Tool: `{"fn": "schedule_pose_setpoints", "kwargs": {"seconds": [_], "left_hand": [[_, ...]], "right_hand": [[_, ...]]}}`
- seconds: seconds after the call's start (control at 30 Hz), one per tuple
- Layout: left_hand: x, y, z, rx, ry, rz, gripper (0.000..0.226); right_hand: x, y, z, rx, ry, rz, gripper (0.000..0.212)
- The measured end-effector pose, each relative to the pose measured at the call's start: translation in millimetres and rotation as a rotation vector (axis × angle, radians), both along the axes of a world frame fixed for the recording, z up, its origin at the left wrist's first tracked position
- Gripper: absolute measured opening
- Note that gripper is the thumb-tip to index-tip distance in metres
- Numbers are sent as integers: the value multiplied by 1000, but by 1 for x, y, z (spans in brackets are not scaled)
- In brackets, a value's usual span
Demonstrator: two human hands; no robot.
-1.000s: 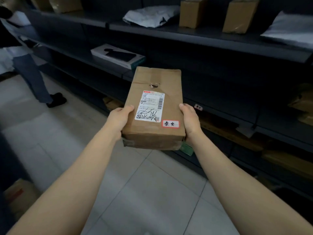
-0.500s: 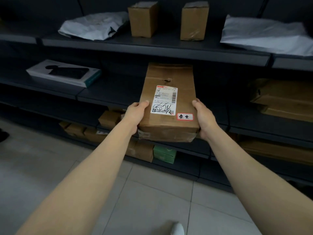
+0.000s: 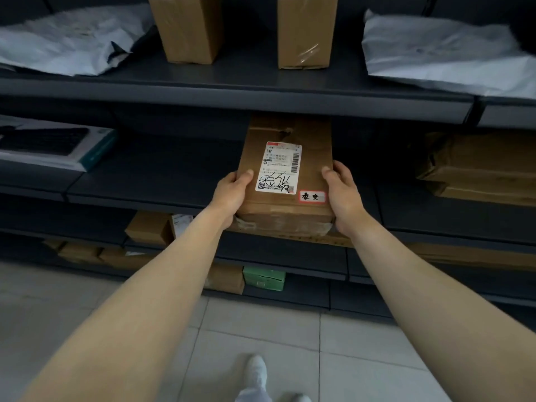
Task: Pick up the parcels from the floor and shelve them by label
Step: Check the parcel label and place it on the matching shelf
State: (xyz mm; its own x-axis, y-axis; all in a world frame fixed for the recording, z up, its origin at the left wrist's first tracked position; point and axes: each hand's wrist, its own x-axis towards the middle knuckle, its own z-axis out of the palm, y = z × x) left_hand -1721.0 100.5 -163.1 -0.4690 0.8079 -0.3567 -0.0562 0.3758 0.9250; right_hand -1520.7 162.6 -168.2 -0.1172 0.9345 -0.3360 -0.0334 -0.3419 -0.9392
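Observation:
A brown cardboard parcel (image 3: 314, 158) with a white shipping label and a small red-edged sticker is held flat between both hands. My left hand (image 3: 232, 195) grips its left side and my right hand (image 3: 342, 192) grips its right side. The parcel's far end reaches under the upper shelf, over the dark middle shelf (image 3: 162, 181). Its near end sticks out past the shelf's front edge. Whether it rests on the shelf I cannot tell.
The upper shelf (image 3: 232, 88) carries two upright cardboard boxes (image 3: 188, 27) and grey mailer bags (image 3: 443, 53). A flat keyboard box (image 3: 52, 146) lies left on the middle shelf, brown parcels (image 3: 478, 166) right. Lower shelves hold small boxes and a green box (image 3: 264, 278). Tiled floor below.
I have moved closer to the shelves. The parcel has gone forward, and its far end is now under the upper shelf, over the middle shelf. Both hands keep their grip.

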Motion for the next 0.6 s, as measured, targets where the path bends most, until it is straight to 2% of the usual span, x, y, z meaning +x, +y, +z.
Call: {"fn": "schedule_pose_setpoints", "kwargs": {"seconds": [0.07, 0.17, 0.4, 0.6], "left_hand": [[-2, -1, -3, 14, 2, 15, 14], [-3, 4, -3, 54, 7, 41, 29], [-14, 21, -13, 124, 57, 54, 43], [-22, 33, -27, 125, 23, 74, 42]], "right_hand": [[-3, -1, 1, 2, 0, 6, 50], [-5, 7, 1, 24, 3, -5, 51], [-20, 22, -4, 92, -20, -11, 52], [-31, 37, -16, 88, -1, -23, 53]]}}
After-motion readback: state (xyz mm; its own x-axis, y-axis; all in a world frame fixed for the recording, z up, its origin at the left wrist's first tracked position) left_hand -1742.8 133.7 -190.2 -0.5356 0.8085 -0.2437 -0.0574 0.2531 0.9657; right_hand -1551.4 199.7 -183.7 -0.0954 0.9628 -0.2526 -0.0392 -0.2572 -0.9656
